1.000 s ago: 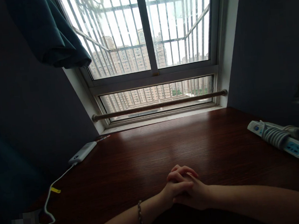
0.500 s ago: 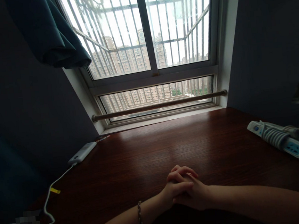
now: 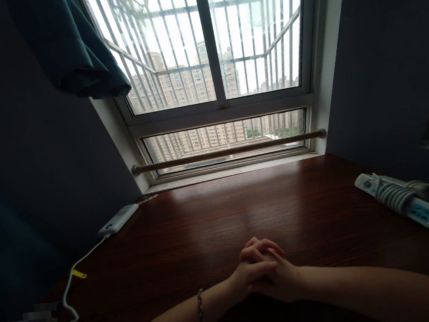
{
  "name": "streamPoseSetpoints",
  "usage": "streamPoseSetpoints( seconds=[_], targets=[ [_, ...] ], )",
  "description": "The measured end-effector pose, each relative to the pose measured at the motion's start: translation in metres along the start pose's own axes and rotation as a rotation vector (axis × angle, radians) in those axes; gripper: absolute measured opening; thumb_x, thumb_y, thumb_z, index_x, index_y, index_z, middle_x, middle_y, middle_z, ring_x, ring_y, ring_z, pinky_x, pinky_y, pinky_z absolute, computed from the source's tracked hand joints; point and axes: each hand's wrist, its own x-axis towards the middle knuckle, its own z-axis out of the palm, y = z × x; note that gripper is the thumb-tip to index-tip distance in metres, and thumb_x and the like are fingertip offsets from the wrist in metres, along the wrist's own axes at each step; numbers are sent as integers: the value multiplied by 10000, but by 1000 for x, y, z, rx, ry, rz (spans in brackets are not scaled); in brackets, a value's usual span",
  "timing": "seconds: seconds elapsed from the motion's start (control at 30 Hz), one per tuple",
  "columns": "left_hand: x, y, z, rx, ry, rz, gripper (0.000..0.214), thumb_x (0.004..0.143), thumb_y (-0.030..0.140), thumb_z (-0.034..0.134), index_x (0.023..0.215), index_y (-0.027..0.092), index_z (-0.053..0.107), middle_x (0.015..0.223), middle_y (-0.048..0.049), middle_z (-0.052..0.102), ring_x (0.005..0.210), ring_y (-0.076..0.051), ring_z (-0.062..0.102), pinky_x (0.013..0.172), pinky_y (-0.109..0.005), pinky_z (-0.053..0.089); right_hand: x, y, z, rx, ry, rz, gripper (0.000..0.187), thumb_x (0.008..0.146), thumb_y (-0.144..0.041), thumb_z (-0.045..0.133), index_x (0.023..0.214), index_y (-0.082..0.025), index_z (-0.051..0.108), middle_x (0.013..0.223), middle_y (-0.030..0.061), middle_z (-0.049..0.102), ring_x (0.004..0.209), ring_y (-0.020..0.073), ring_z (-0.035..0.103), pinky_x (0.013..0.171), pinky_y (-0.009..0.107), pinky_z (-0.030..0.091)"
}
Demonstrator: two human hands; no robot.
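My left hand (image 3: 248, 274) and my right hand (image 3: 287, 279) are clasped together low in the middle of the head view. Their fingers are interlaced and closed, and no object shows between them. A chain bracelet (image 3: 201, 310) circles my left wrist. Under both hands is a dark reddish-brown wooden tabletop (image 3: 212, 221). Some of the fingers and both palms are hidden by the clasp.
At the left edge lies a white power bank (image 3: 119, 220) with a white cable (image 3: 68, 289) and yellow tag (image 3: 79, 274). A power strip (image 3: 402, 202) wrapped in its cord sits at right. Behind the table are a window, a rail (image 3: 229, 152) and a blue curtain (image 3: 78, 57).
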Motion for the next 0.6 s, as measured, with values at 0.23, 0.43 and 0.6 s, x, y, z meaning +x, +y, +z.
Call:
streamPoseSetpoints(
  seconds=[0.23, 0.43, 0.6],
  targets=[
    [-2, 7, 4, 11, 37, -12, 342, 626, 245, 642, 952, 157, 592, 999, -59, 517, 996, -253, 505, 802, -304, 441, 1, 0, -1, 20, 3, -5, 525, 703, -402, 644, 1137, -171, 460, 1040, 89, 447, 952, 186, 460, 785, 325, 460],
    [-4, 12, 7, 23, 50, -39, 315, 639, 229, 626, 951, 199, 596, 1009, -57, 535, 995, -258, 506, 789, -297, 449, 0, -2, 0, 18, -7, -5, 514, 709, -382, 641, 1130, -151, 460, 1034, 98, 455, 962, 194, 456, 797, 339, 458],
    [-4, 13, 8, 28, 52, -27, 303, 653, 258, 634, 949, 199, 600, 996, -54, 536, 978, -252, 511, 786, -300, 445, 0, -1, -1, 12, -2, -1, 523, 700, -398, 647, 1125, -152, 465, 1042, 102, 453, 969, 203, 453, 799, 354, 456]
  ],
)
